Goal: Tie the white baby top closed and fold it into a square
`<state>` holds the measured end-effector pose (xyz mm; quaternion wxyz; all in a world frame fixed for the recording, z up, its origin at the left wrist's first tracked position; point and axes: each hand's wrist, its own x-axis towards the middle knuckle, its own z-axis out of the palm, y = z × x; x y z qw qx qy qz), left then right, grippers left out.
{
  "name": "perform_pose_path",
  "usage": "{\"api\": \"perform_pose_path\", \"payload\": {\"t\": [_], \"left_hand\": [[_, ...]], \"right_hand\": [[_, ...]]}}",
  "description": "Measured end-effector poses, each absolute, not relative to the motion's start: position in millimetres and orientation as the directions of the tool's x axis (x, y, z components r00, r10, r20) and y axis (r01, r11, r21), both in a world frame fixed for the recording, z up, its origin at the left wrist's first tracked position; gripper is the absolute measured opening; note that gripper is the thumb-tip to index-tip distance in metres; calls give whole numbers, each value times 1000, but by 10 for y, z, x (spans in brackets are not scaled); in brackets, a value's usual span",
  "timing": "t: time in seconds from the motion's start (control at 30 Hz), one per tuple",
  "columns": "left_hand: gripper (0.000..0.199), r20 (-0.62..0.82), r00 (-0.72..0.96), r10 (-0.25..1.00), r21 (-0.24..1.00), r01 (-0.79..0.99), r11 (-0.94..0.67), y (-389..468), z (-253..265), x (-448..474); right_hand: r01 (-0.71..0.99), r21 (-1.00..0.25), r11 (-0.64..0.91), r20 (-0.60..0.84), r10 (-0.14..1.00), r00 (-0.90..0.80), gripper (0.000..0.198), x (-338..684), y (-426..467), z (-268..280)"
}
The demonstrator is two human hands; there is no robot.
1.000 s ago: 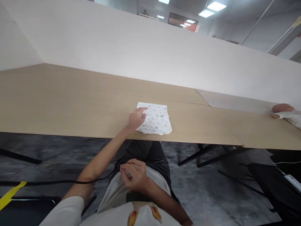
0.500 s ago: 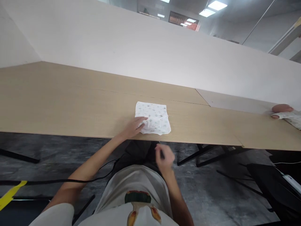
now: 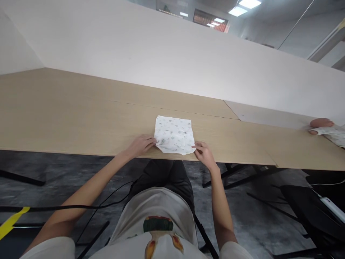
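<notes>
A white cloth (image 3: 174,135) with small dark printed motifs lies folded flat near the front edge of the wooden table (image 3: 94,118). At its left edge, my left hand (image 3: 142,144) pinches the fabric between thumb and fingers. My right hand (image 3: 204,154) grips the near right corner the same way. The cloth rests on the tabletop between both hands, with slight wrinkles across its middle.
A white partition (image 3: 161,61) runs along the table's back. On the far right lies a doll-like object (image 3: 322,123) with patterned cloth. A black chair (image 3: 304,208) stands below right; a black cable (image 3: 81,207) crosses on the left.
My right hand has risen from my lap to the cloth's near right corner. My left hand has slid off the top of the cloth to its left edge.
</notes>
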<state>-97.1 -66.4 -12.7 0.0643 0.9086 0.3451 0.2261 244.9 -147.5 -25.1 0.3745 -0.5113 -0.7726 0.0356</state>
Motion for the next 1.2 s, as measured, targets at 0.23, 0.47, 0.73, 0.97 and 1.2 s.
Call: {"api": "perform_pose_path", "payload": {"t": [0.23,0.47,0.73,0.97,1.2], "left_hand": [[44,399,567,721,390,607,-693,-921,152,-1070],[43,454,486,747,450,598,-663,-83,279,-923],[35,267,411,872,333,809,-484,432,-125,-737],[33,346,274,897,422,809,-410,411,-205,-845],[34,340,194,920,552,751,-362,402,-175,-858]], "right_hand": [[592,-675,441,487,868,-92,25,2464,-1750,125],[546,-825,144,260,955,141,40,2458,-676,403],[785,-599,-160,85,962,260,32,2366,54,-8],[742,-669,-44,251,926,281,34,2494,-47,-210],[674,-736,58,301,921,248,29,2491,-46,-236]]}}
